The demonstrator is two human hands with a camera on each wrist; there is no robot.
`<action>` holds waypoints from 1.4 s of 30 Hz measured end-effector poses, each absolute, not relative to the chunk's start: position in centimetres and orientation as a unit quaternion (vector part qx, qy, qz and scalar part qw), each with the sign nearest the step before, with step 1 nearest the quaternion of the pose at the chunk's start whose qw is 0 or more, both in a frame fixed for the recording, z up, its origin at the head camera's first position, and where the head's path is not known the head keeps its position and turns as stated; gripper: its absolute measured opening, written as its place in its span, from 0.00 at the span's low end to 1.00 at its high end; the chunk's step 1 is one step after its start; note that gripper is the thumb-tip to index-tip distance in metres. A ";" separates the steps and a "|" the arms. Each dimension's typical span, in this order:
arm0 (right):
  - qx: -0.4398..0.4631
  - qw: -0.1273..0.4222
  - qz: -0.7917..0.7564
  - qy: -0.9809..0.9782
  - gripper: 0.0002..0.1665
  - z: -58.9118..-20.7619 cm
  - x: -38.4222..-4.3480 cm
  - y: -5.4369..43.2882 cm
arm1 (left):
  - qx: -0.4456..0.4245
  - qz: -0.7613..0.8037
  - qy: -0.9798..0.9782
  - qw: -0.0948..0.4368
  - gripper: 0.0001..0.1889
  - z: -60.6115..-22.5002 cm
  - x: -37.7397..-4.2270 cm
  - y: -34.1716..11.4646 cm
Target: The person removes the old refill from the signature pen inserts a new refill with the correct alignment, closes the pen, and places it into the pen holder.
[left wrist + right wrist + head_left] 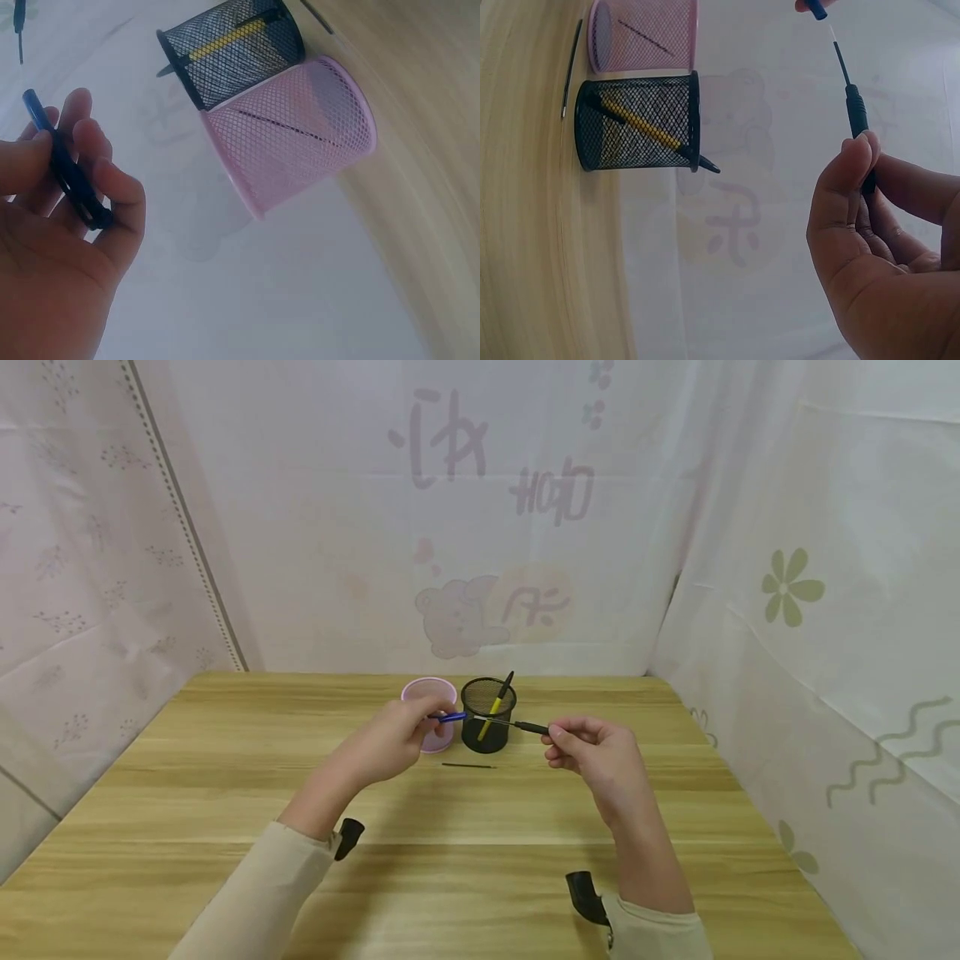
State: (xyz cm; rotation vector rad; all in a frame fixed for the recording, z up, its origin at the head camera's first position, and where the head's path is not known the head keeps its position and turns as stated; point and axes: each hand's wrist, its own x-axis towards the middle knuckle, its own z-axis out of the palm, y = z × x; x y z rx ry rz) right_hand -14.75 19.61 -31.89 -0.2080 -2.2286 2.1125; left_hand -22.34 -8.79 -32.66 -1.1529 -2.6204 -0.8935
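In the head view my left hand (390, 735) holds a blue pen barrel (452, 717), pinched between thumb and fingers. Its clip shows toward the palm in the left wrist view, on the barrel (69, 172). Opposite it, my right hand (603, 764) pinches a black pen grip section (857, 109). A thin pen refill (842, 64) sticks out of that grip, its pale tip pointing at the open end of the blue barrel. A short gap shows between tip and barrel in the right wrist view. Both hands are raised above the table.
Behind the hands stand a pink mesh pen cup (300, 150) with a thin dark rod inside and a black mesh pen cup (637, 90) holding a yellow-and-black pen (497, 703). Another refill (468, 766) lies on the wooden table (465, 877) before them. Printed curtains surround the table.
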 end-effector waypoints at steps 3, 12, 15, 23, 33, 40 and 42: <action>-0.065 0.031 0.687 -0.724 0.16 -31.9 -14.7 19.5 | -0.383 -0.298 -0.872 0.067 0.16 -32.5 -22.2 -8.7; -0.059 0.029 0.685 -0.725 0.16 -31.8 -14.6 19.3 | -0.388 -0.287 -0.874 0.051 0.14 -32.0 -21.8 -8.2; -0.061 0.031 0.681 -0.729 0.18 -31.8 -14.5 19.2 | -0.391 -0.285 -0.874 0.048 0.16 -31.9 -21.7 -7.9; -0.052 0.031 0.666 -0.743 0.18 -31.8 -14.3 18.9 | -0.401 -0.268 -0.875 0.051 0.20 -31.8 -21.2 -6.9; -0.022 0.033 0.660 -0.750 0.17 -32.0 -14.2 18.6 | -0.433 -0.248 -0.863 0.079 0.11 -32.1 -20.8 -6.4; -0.016 0.038 0.661 -0.749 0.16 -32.0 -14.1 18.4 | -0.425 -0.263 -0.864 0.068 0.11 -32.1 -20.7 -6.5; -0.019 0.037 0.661 -0.749 0.15 -31.9 -14.0 18.3 | -0.423 -0.264 -0.864 0.064 0.11 -32.1 -20.7 -6.5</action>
